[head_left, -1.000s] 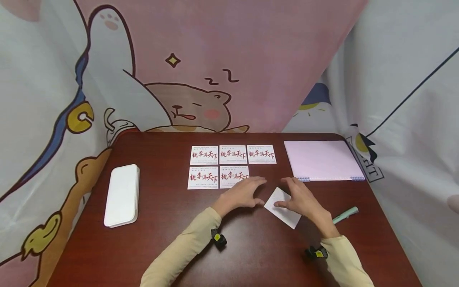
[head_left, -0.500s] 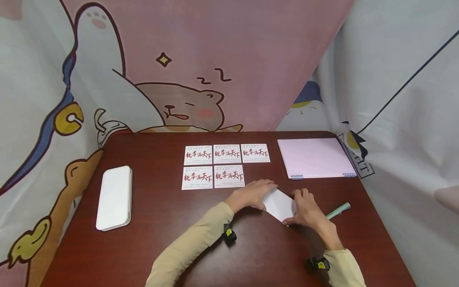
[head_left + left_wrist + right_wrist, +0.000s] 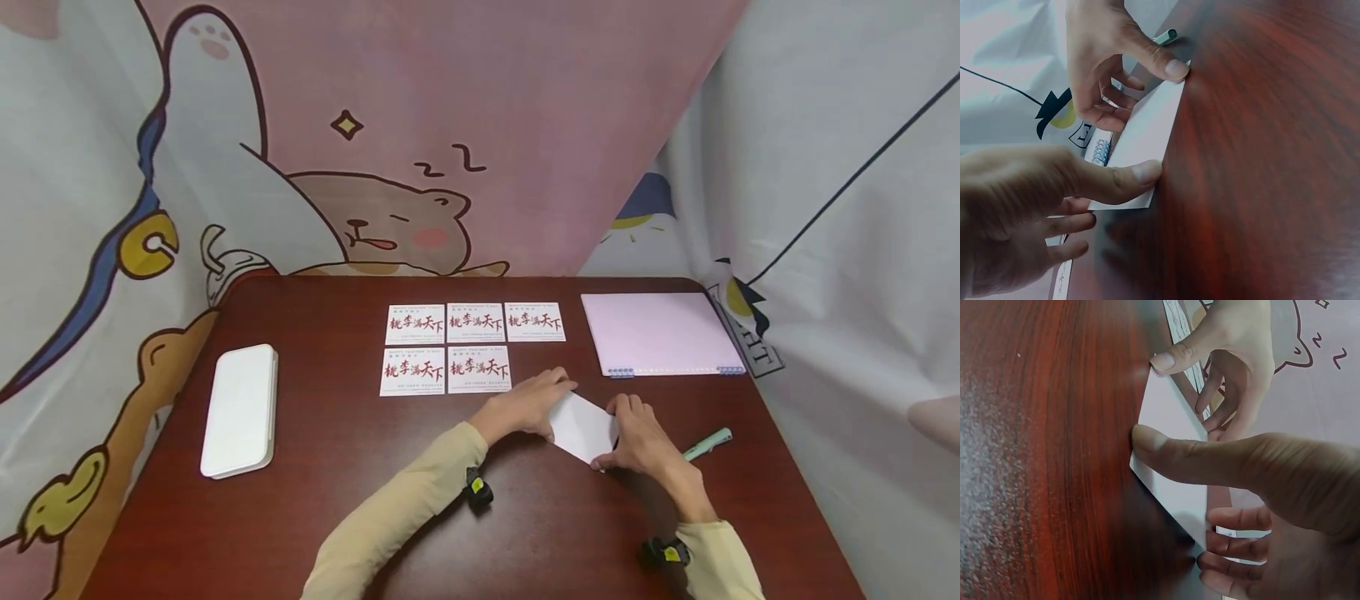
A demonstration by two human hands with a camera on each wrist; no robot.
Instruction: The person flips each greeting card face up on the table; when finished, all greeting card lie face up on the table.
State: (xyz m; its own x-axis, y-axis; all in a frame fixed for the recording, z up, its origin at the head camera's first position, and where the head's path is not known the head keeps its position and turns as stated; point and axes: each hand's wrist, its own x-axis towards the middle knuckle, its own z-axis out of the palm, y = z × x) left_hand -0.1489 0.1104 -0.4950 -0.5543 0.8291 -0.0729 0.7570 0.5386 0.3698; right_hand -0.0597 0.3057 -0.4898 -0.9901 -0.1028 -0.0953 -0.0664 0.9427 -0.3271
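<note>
Small blank white paper card (image 3: 583, 427) lying tilted on the dark red wooden desk (image 3: 360, 492), left hand (image 3: 525, 406) pinching its left edge with thumb on top, right hand (image 3: 637, 437) pinching its right edge likewise, five printed cards (image 3: 447, 347) in rows just beyond, pale green pen (image 3: 707, 445) near the right wrist.

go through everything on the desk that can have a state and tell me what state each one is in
Blank card: lifted at one edge, pinched.
Left hand: pinching the card.
Right hand: pinching the card.
Printed cards: five, face up, in rows.
Notebook: closed, flat.
Pen: lying flat.
White case: closed.
</note>
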